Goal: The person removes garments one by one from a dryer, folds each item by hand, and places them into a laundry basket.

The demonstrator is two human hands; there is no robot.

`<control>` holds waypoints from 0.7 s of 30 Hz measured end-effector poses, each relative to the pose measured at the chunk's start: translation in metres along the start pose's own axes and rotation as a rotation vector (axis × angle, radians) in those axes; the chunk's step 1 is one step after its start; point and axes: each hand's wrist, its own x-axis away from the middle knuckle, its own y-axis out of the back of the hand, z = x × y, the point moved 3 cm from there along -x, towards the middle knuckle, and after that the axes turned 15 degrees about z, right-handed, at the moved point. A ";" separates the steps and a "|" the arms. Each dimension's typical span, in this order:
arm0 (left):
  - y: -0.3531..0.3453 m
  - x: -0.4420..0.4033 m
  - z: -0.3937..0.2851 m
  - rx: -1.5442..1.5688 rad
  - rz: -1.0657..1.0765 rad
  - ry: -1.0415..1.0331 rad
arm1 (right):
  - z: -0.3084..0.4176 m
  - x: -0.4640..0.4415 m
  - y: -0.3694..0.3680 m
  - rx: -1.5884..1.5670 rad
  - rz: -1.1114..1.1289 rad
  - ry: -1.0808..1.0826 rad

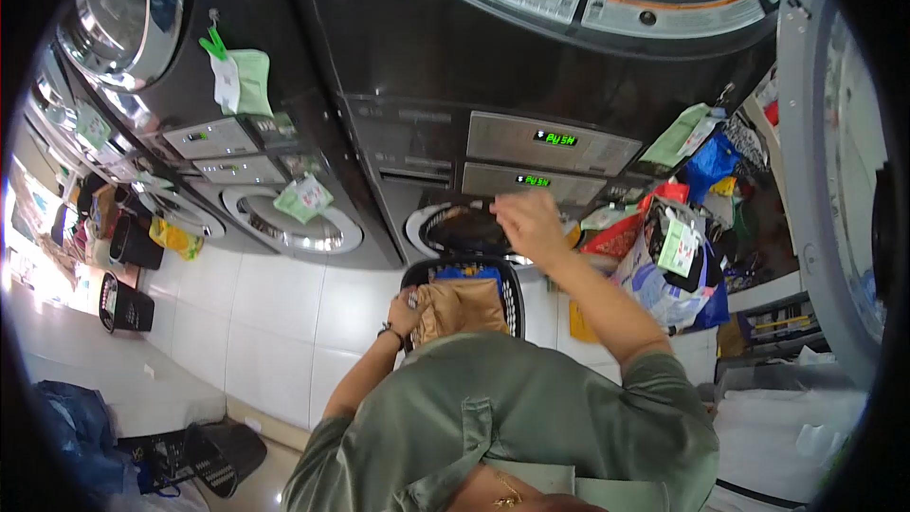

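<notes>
A black basket stands on the floor against my body, with folded brown cloth and some blue cloth in it. My left hand is closed on the basket's left rim, beside the brown cloth. Raised in front of the machine, my right hand is just below a panel with green lit letters; its fingers are partly bent and apart, and nothing shows in them. Behind the basket is the open round door of the lower machine.
More machines line the left, with green slips clipped on. Filled bags sit on the right floor. A large open door juts out at far right. Dark baskets stand at left, and jeans lie at lower left.
</notes>
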 end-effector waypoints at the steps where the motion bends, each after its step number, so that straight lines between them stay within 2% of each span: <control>1: 0.009 0.002 -0.007 0.056 0.085 0.021 | 0.013 -0.035 0.055 0.153 -0.119 0.141; 4: 0.021 0.022 -0.027 0.232 0.246 0.177 | 0.033 -0.115 0.193 0.520 -0.570 0.271; 6: -0.017 0.012 0.033 0.167 0.079 0.030 | 0.001 -0.167 0.256 0.652 -0.712 0.140; 7: -0.022 0.018 0.039 0.260 0.124 0.052 | -0.014 -0.190 0.280 0.712 -0.741 0.051; 9: -0.030 0.027 0.043 0.448 0.214 0.098 | -0.048 -0.227 0.310 0.916 -0.491 -0.443; 11: -0.036 0.035 0.051 0.536 0.253 0.082 | -0.069 -0.250 0.325 0.953 0.055 -0.736; 12: -0.036 0.034 0.052 0.578 0.277 0.074 | -0.092 -0.262 0.329 0.773 0.008 -0.657; 13: -0.025 0.036 0.043 0.502 0.225 0.057 | -0.076 -0.263 0.331 0.424 -0.279 -0.482; 15: 0.012 0.051 -0.006 0.352 0.126 0.022 | -0.019 -0.255 0.324 0.137 -0.594 -0.137; 16: 0.030 0.054 -0.034 0.400 0.063 -0.030 | 0.007 -0.249 0.306 -0.298 -0.560 0.115; 18: 0.069 0.059 -0.091 0.494 -0.056 -0.128 | 0.083 -0.212 0.258 0.021 -0.237 0.236; 19: 0.097 0.065 -0.130 0.402 -0.157 -0.230 | 0.121 -0.192 0.233 0.154 -0.091 0.326; 20: 0.123 0.069 -0.169 0.308 -0.256 -0.331 | 0.146 -0.162 0.213 -0.305 0.030 0.267; 21: 0.142 0.070 -0.200 0.233 -0.360 -0.469 | 0.159 -0.146 0.182 -0.242 0.062 0.405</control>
